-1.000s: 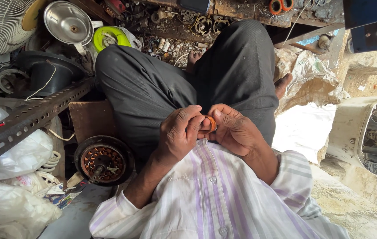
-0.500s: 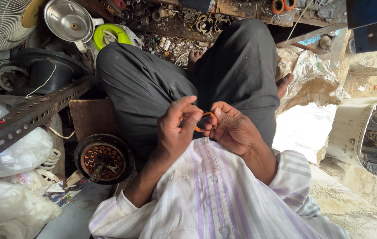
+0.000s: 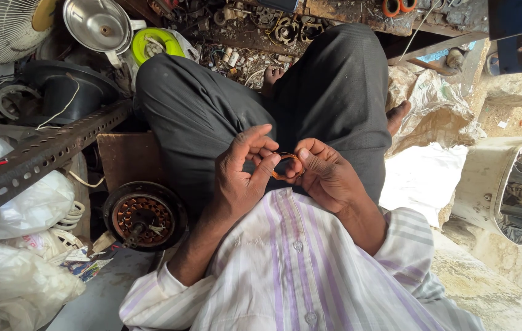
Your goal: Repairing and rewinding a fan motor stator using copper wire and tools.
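Nearest the camera is a white shirt with purple stripes [image 3: 291, 276], and just beyond it the two hands meet over the lap. The left hand [image 3: 242, 175] and the right hand [image 3: 325, 175] are both closed on a small loop of thin copper-coloured wire [image 3: 285, 165], pinched between fingertips and thumbs at opposite sides of the loop. The wire looks light and springy, easily bent or kinked, and probably slippery with its enamel coat; it seems best held lightly at the sides of the loop, as here, rather than squeezed flat. To the left, near the knee, lies a round dark motor housing with copper windings inside [image 3: 144, 216], with white plastic bags [image 3: 15, 202] further left beneath a perforated rusty metal angle bar [image 3: 40, 156]. Beyond the hands are crossed legs in dark grey trousers [image 3: 328, 92]. Farthest off, a shiny steel bowl-shaped cover [image 3: 98, 24], a green-and-white round reel [image 3: 153, 44] and a white fan grille [image 3: 0, 27] sit among scattered small metal parts [image 3: 242, 58].
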